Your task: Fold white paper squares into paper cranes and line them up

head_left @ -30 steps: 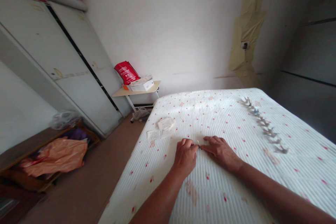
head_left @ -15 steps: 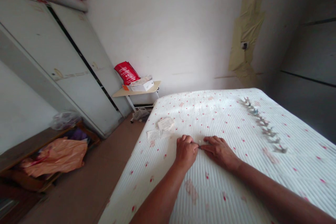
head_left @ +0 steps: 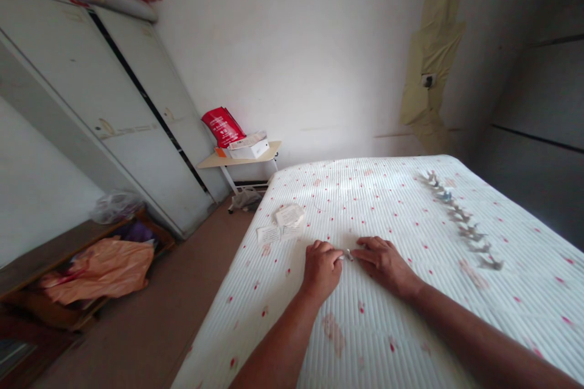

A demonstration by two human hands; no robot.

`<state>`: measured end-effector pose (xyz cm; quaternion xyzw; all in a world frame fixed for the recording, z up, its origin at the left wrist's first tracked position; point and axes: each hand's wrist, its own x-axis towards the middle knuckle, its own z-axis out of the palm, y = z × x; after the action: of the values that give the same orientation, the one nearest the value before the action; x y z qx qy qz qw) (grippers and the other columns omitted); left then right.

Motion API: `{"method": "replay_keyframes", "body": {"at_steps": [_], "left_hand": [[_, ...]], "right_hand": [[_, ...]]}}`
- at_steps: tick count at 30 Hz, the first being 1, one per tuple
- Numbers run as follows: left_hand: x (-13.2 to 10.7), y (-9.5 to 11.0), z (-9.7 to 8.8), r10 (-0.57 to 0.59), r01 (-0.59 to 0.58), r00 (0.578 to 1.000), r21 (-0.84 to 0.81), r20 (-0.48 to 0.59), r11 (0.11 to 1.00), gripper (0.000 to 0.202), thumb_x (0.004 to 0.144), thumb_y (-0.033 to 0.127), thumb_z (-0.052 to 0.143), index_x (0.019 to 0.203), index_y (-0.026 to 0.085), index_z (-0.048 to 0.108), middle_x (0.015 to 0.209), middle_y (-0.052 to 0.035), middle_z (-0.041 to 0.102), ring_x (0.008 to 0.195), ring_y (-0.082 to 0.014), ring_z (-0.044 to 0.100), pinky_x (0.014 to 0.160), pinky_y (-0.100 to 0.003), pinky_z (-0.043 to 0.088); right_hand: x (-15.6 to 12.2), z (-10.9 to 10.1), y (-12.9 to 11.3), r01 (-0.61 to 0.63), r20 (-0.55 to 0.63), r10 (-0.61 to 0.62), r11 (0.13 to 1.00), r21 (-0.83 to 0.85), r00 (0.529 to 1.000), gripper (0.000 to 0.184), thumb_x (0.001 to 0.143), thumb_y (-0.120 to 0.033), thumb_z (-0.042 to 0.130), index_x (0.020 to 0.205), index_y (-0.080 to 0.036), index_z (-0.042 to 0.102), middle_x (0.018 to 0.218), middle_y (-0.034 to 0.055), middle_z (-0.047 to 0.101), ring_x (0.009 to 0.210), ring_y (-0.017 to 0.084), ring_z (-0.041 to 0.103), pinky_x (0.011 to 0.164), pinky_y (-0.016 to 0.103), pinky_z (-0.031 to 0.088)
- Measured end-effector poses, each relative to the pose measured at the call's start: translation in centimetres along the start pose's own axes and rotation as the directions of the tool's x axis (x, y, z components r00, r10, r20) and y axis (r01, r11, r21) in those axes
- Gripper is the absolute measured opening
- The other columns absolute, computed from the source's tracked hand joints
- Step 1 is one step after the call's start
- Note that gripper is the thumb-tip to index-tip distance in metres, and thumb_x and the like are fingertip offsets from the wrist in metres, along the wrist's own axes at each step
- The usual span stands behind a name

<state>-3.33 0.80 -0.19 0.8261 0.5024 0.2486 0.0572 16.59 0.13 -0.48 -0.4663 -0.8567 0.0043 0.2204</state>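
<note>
Pinching a small pale piece (head_left: 348, 254), too small to identify, the fingers (head_left: 329, 250) of the left hand (head_left: 322, 271) appear closed on it just above the bed (head_left: 401, 331), while the right hand (head_left: 384, 265) has its fingers (head_left: 366, 253) bent and reaching it, though whether they grip it cannot be told. A loosened pinch could drop the piece into the ribbed bedding, where it might be hard to spot. Paper slips (head_left: 280, 225) lie just beyond the left fingers, and a row of folded pieces (head_left: 460, 223) lies well beyond the right ones.
</note>
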Motion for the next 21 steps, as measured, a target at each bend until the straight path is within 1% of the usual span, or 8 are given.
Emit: {"method": "replay_keyframes", "body": {"at_steps": [4,7,11,14,16,18,20,21], "left_hand": [[0.1,0.1,0.0,0.000,0.000,1.000,0.004,-0.020,1.000,0.015,0.076,0.018,0.059,0.086,0.025,0.069,0.081,-0.0016,0.062,0.086,-0.0175,0.050,0.077,-0.031,0.035],[0.1,0.2,0.0,0.005,-0.005,0.999,-0.006,-0.034,1.000,0.015,0.076,0.019,0.060,0.086,0.025,0.069,0.080,-0.0018,0.062,0.086,-0.0180,0.050,0.077,-0.032,0.036],[0.0,-0.2,0.0,-0.016,0.009,0.996,-0.077,-0.091,0.997,0.024,0.074,0.013,0.057,0.093,0.024,0.068,0.084,-0.0019,0.062,0.087,-0.0183,0.051,0.080,-0.032,0.038],[0.0,-0.9,-0.1,-0.062,0.034,0.985,-0.173,-0.161,0.984,0.029,0.072,0.007,0.053,0.092,0.023,0.068,0.085,-0.0020,0.063,0.087,-0.0176,0.052,0.082,-0.032,0.040],[-0.1,-1.2,-0.2,-0.105,0.058,0.975,-0.236,-0.195,0.970,0.028,0.071,0.005,0.052,0.087,0.021,0.069,0.083,-0.0018,0.064,0.086,-0.0169,0.053,0.082,-0.031,0.041],[-0.1,-1.4,-0.2,-0.151,0.087,0.967,-0.291,-0.207,0.953,0.026,0.070,0.004,0.053,0.082,0.020,0.069,0.081,-0.0015,0.064,0.084,-0.0162,0.055,0.081,-0.030,0.042],[0.0,-1.4,-0.2,-0.182,0.112,0.965,-0.332,-0.190,0.937,0.023,0.069,0.005,0.055,0.080,0.020,0.070,0.080,-0.0014,0.065,0.084,-0.0159,0.056,0.080,-0.030,0.043],[0.1,-1.4,-0.2,-0.186,0.118,0.967,-0.345,-0.174,0.931,0.022,0.069,0.006,0.056,0.079,0.020,0.070,0.080,-0.0012,0.065,0.084,-0.0158,0.056,0.080,-0.029,0.043]], "right_hand": [[-0.1,0.3,0.2,0.007,-0.048,-0.006,1.000,0.026,0.999,0.034,0.082,-0.013,0.052,0.109,-0.029,0.066,0.111,0.0096,0.061,0.099,0.023,0.056,0.080,0.038,0.045],[-0.1,0.8,0.5,0.008,-0.094,-0.001,0.997,0.077,0.996,0.033,0.083,-0.013,0.050,0.107,-0.027,0.067,0.110,0.0104,0.062,0.099,0.023,0.058,0.080,0.039,0.047],[-0.1,1.0,1.3,-0.018,-0.177,0.066,0.965,0.262,0.982,0.029,0.086,-0.017,0.044,0.100,-0.023,0.069,0.106,0.0108,0.063,0.096,0.021,0.060,0.081,0.036,0.049],[-0.1,0.8,2.0,-0.066,-0.223,0.176,0.902,0.427,0.959,0.026,0.086,-0.024,0.043,0.092,-0.021,0.069,0.097,0.0088,0.065,0.091,0.020,0.062,0.081,0.034,0.050],[-0.1,0.5,2.4,-0.139,-0.222,0.282,0.854,0.502,0.933,0.023,0.085,-0.028,0.044,0.088,-0.021,0.067,0.091,0.0070,0.065,0.086,0.019,0.062,0.079,0.033,0.050],[-0.2,0.2,2.4,-0.215,-0.191,0.369,0.811,0.544,0.910,0.020,0.082,-0.030,0.046,0.085,-0.020,0.064,0.085,0.0055,0.065,0.080,0.018,0.062,0.074,0.031,0.050],[-0.2,-0.1,1.9,-0.248,-0.148,0.386,0.797,0.551,0.911,0.017,0.080,-0.031,0.048,0.082,-0.020,0.061,0.081,0.0042,0.063,0.075,0.016,0.061,0.068,0.029,0.049],[-0.2,-0.3,1.5,-0.247,-0.127,0.366,0.807,0.536,0.922,0.015,0.079,-0.030,0.050,0.079,-0.019,0.060,0.079,0.0036,0.062,0.071,0.016,0.060,0.065,0.028,0.048]]}}
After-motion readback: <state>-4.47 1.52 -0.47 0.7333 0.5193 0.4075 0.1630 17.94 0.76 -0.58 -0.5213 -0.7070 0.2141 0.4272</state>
